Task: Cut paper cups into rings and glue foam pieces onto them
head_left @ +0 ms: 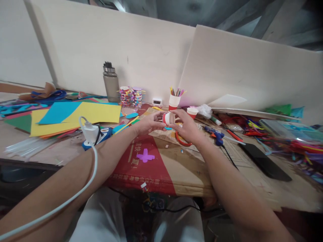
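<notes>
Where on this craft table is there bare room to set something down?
The flattened cardboard is mostly bare between the purple paper cross and the glue gun, near the front edge. Both hands hold a red and white paper cup above it. Crowded: coloured paper sheets on the left, pipe cleaners on the right.

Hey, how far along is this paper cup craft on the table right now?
Done: two stacks of decorated pieces stand by the grey bottle. In hand: the left hand and right hand hold a red and white paper cup piece between them. Left: another red and white cup waits behind, a purple cross cutout lies loose, and the blue glue gun lies untouched.
</notes>
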{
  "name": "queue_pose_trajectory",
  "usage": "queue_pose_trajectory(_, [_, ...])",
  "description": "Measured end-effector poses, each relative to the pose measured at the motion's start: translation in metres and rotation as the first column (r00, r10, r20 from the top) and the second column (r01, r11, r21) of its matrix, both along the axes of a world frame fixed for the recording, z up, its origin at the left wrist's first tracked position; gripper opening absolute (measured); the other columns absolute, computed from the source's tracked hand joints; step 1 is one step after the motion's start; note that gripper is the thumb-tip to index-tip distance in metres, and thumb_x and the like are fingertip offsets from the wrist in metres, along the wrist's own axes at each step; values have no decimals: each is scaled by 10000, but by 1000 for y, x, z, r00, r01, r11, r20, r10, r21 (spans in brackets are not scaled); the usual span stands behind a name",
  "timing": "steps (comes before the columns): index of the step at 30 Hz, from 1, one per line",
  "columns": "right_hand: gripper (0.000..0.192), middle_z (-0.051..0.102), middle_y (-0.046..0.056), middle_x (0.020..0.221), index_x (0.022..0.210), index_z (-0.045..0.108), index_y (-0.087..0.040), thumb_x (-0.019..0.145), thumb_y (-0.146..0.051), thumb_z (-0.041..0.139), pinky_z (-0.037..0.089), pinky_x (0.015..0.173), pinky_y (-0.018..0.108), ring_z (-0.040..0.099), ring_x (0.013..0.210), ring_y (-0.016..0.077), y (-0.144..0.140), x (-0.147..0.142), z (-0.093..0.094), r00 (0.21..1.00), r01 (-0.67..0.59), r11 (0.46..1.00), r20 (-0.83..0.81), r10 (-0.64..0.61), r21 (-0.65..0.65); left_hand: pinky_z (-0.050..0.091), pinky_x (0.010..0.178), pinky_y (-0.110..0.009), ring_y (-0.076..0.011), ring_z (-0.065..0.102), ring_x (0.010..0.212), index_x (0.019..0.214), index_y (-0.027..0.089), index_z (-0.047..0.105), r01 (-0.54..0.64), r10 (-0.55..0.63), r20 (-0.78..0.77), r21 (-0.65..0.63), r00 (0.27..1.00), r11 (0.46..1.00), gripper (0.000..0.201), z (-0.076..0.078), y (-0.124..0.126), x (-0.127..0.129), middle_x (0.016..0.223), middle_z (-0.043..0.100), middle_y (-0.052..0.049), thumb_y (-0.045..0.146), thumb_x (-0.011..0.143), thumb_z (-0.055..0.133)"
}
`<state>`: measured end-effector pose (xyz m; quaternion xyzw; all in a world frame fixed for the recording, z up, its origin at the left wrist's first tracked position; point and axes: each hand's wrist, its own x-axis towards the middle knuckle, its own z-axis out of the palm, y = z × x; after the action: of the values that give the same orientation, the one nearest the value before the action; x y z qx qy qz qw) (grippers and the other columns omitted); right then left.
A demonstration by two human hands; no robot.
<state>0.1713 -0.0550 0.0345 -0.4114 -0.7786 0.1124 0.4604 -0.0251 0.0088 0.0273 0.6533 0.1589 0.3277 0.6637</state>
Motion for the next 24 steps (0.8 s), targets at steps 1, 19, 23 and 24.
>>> queue_pose_trajectory(1, [451,578,107,1202,1235,577,-260,810,-355,696,545,843,433,597,1010,241,-1,0,1,999,17,1000,-44,-16,2,534,842,-345,-207,625,1036,1211,194,569,-19,19,0,27,1000,999,633,-1,1,0,1185,633,-97,190,629,818])
queue_pose_trajectory(19, [418,535,-46,607,991,502,-236,890,-640,467,390,471,250,510,466,126,-8,-18,-4,958,192,898,-121,-259,-395,522,862,-340,-186,625,992,1210,205,551,-141,171,-36,414,985,900,609,-17,-3,15,1268,551,-105,225,660,810])
queue_pose_trajectory(23, [385,641,-8,783,1150,491,-248,889,-524,549,507,553,283,629,569,142,-11,-16,0,981,-3,888,-175,-88,-461,508,882,-361,-187,629,979,1193,189,540,-193,218,-31,356,976,914,599,-15,-2,13,1261,546,-106,257,664,813])
queue_pose_trajectory(24, [401,654,0,838,1185,485,-255,870,-478,593,532,591,296,655,616,148,-11,-15,0,981,-46,881,-190,-50,-471,505,889,-366,-187,629,978,1185,186,537,-206,228,-24,347,973,915,591,-14,-2,12,1254,547,-105,257,666,811])
